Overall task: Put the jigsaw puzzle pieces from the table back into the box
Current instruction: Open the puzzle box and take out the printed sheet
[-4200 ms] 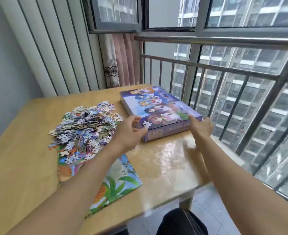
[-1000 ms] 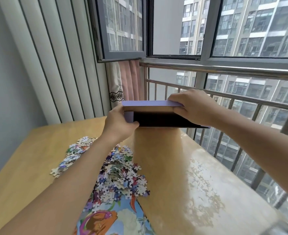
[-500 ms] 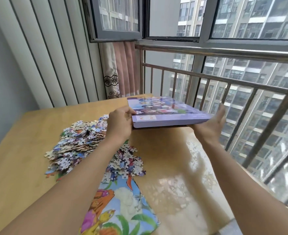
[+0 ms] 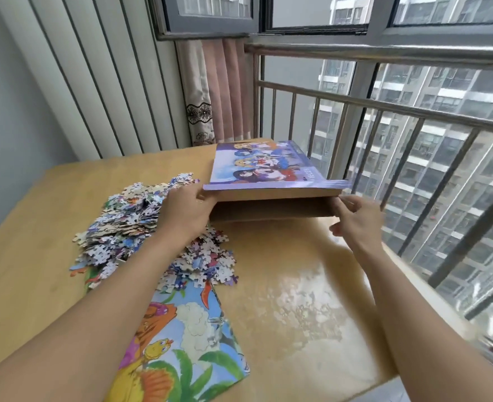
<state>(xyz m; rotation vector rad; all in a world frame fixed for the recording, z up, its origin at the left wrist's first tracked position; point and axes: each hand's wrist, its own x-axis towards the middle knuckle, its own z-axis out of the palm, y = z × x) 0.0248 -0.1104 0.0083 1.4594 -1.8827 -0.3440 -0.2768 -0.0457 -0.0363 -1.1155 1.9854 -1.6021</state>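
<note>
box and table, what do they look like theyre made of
Box: looks like cardboard, its brown raw inner edge showing under a smooth printed purple lid. Table: light wood or wood-look laminate, glossy, mirroring the window light; which of the two can't be told.

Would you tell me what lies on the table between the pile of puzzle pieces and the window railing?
In the head view, the puzzle box lies between the pile of puzzle pieces and the railing, its lid partly raised.
</note>
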